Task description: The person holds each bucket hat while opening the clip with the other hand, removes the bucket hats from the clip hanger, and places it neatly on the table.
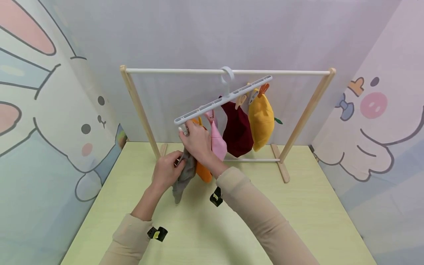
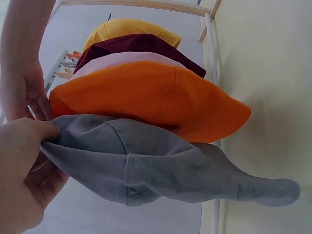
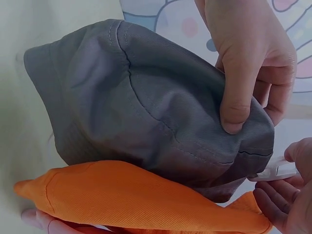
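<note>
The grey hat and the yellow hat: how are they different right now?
Colour: the grey hat is grey; the yellow hat is bright yellow, with a green leaf-like tab jutting from its side.
Handling: the left hand grips the grey hat; no hand touches the yellow hat.
Place: the grey hat is by the tilted hanger's low end; the yellow hat hangs near its raised end.
Both are soft, seamed cloth.

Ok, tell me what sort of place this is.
Probably a staged tabletop set rather than a lived-in room: a small rack stands on a pale table, with cartoon-printed walls close on both sides.
</note>
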A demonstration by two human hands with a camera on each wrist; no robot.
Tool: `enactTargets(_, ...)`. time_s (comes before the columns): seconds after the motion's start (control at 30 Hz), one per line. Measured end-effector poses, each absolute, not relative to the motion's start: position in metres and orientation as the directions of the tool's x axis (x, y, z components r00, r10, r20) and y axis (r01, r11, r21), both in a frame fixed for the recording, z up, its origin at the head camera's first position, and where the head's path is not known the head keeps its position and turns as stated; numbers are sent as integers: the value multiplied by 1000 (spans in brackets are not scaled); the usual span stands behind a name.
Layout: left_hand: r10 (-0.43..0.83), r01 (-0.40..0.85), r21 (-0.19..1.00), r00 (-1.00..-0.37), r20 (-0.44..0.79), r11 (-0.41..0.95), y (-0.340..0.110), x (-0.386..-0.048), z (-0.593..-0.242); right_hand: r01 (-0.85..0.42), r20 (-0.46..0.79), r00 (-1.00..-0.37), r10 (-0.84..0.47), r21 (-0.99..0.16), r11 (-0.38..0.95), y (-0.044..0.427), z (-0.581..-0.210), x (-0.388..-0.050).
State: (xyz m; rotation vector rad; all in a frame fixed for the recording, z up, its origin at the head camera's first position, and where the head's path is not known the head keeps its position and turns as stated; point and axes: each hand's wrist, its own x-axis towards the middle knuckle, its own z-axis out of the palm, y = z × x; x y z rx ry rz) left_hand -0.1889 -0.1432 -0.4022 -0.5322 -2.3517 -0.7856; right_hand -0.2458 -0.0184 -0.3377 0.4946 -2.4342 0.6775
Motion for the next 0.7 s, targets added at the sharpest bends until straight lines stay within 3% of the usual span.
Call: enactTargets(0.7,198,455,385,-812,548,803,-157,-181,-401,-475,613,-767,-191,-342,811,-18,-342,-243)
